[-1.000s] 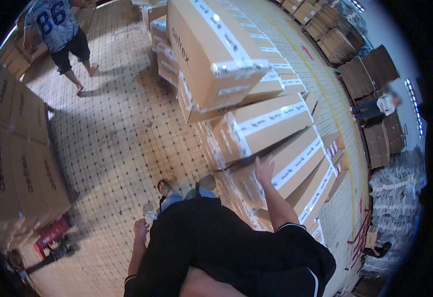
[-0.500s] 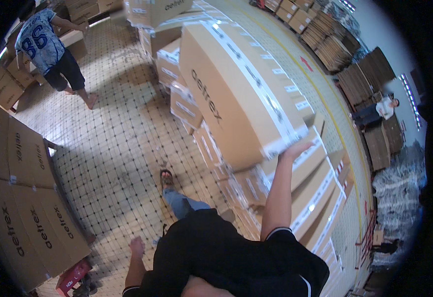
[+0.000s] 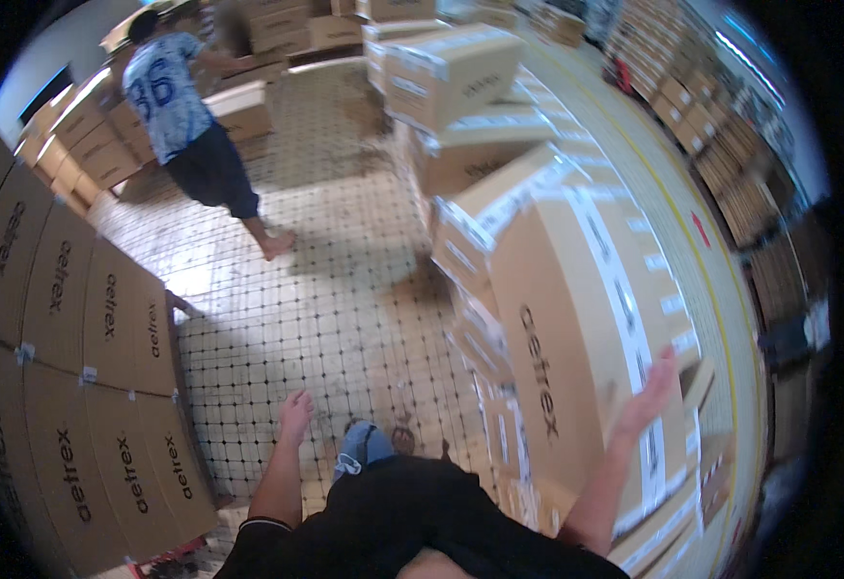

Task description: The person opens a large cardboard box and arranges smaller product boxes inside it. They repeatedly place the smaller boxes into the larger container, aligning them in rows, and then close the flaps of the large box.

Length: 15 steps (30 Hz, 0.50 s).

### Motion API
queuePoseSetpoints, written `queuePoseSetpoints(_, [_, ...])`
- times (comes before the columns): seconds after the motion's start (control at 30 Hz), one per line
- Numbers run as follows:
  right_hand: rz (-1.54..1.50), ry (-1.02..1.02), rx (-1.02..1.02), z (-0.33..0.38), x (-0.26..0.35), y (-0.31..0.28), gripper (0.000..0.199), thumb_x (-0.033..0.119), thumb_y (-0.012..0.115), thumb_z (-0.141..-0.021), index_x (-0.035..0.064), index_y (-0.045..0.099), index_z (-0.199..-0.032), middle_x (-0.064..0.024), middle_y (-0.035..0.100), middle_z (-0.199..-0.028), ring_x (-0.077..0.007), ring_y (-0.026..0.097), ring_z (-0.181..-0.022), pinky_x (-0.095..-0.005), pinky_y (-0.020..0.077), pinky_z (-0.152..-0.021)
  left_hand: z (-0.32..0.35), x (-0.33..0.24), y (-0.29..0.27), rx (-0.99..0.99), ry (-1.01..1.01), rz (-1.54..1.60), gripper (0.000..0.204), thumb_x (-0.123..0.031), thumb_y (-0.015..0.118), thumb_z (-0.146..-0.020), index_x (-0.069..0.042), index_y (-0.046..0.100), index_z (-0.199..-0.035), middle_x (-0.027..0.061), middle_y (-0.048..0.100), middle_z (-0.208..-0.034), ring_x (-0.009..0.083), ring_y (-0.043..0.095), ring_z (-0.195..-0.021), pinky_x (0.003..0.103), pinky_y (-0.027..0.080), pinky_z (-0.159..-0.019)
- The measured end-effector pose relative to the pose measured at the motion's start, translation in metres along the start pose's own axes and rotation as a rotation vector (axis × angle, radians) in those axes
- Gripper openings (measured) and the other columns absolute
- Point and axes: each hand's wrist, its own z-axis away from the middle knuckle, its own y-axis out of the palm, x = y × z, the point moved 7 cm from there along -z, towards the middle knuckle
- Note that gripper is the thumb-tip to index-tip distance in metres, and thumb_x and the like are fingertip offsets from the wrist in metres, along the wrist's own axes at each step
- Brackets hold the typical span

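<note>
- large brown cardboard carton with white tape strips (image 3: 576, 328) sits tilted atop the stack of similar cartons (image 3: 480, 164), right of the tiled floor (image 3: 345, 289).
- right hand (image 3: 655, 388) lies open, fingers spread, flat on its taped side; no grip.
- left hand (image 3: 294, 417) hangs open, empty.
- seemingly steadying it; next needs a two-handed hold.
- carton's underside hidden.

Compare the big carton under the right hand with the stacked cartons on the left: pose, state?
The big carton is tipped out of line with the pile beside it; the left stack stands square in even rows. The right hand lies open on the big carton's taped face; no hand touches the left stack, and the left hand hangs free over the tiled floor. The big carton shows white tape strips; the left stack shows plain faces. Both are brown cardboard with dark lettering.
</note>
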Motion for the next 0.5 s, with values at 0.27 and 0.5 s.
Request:
queuePoseSetpoints(0.27, [0.028,-0.244,1.418,0.145,0.025,0.449,0.048,0.036,0.058,-0.094,0.0068,0.057,-0.131,-0.0207,0.063,-0.118,-0.0354,0.060,-0.110,-0.0433,0.0467,-0.097,-0.071,-0.003,0.040,0.166,0.071,-0.615,0.044,-0.039,0.059,-0.093,0.002,0.067,-0.109,0.0197,0.070,-0.098,0.0286,0.067,-0.090,0.040,0.051,-0.082])
queuePoseSetpoints(0.5, [0.284,0.326,1.906,0.229,-0.188,0.528,0.045,0.040,0.054,-0.091,-0.0001,0.067,-0.106,-0.0236,0.068,-0.091,-0.0375,0.067,-0.085,-0.0477,0.0513,-0.077,-0.150,0.039,0.000,0.553,-0.161,-1.168,0.048,-0.044,0.057,-0.093,0.001,0.069,-0.105,0.0225,0.070,-0.103,0.0335,0.067,-0.095,0.041,0.052,-0.083])
